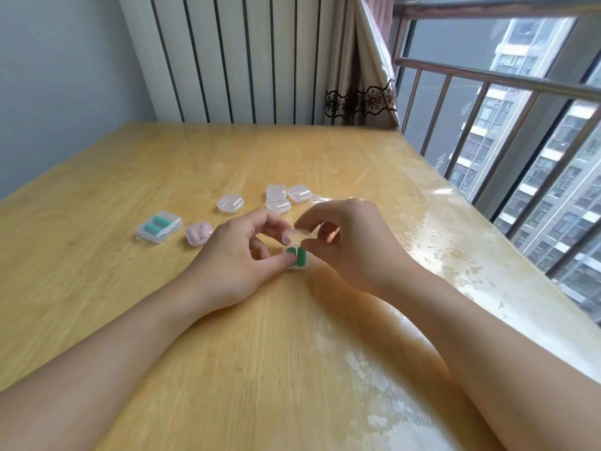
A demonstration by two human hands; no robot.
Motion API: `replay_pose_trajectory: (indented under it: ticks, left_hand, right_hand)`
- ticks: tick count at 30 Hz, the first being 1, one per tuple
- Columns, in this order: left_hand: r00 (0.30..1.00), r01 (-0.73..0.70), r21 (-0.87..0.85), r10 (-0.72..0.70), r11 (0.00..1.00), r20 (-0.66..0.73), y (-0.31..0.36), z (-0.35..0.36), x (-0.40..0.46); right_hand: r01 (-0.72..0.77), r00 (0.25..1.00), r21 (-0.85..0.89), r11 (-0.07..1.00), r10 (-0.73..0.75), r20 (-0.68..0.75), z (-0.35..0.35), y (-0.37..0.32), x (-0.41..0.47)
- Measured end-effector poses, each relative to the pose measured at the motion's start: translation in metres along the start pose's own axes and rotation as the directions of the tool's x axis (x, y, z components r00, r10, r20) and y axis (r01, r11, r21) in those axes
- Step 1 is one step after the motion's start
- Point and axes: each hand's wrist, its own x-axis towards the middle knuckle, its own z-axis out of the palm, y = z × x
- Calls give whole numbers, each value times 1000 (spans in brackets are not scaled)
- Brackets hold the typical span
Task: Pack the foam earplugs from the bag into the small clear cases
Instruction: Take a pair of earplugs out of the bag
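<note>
A person's two hands meet over a small clear case (296, 257) at the middle of a wooden table (325, 353); two green foam earplugs (298, 256) lie side by side in its base and its hinged lid (295, 235) stands raised at the far edge; the left hand (240, 255) steadies the case, thumb pressed to the near-left corner and fingers curled round toward the lid's left side; the right hand (344, 242) pinches the lid from above, fingers bent over its top edge and thumb beside the case's right wall. The step in hand looks to be closing a filled case (both plugs appear seated); the next move calls for folding the lid down squarely and pressing until it catches, without nipping the foam. At ten o'clock from the hands sit two finished cases, one holding teal earplugs (159, 226) and one holding pink earplugs (199, 233); at twelve o'clock a cluster of four empty cases (278, 198) waits; a crumpled clear bag (320, 199), largely hidden by the right hand, lies at about one o'clock, its contents impossible to make out.
</note>
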Motion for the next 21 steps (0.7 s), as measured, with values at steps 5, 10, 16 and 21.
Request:
replay_pose_trajectory:
  ticks: [5,10,16,21]
  left_hand:
    - [999,16,5,-16,1000,31,5,-4,-3]
    - [994,-19,72,11,997,112,9,-10,-6]
    - [993,-91,133,81,987,82,9,-12,-7]
    - [978,-205,271,189,941,86,8,-12,-6]
  right_hand:
    - [106,990,-58,993,-100,96,-3,-2,-2]
    - [147,970,-55,988,-133,204,-10,0,-4]
    - [167,964,-95,981,-143,225,-14,1,-6]
    - [175,962,-168,970,-133,238,-13,-2,-7]
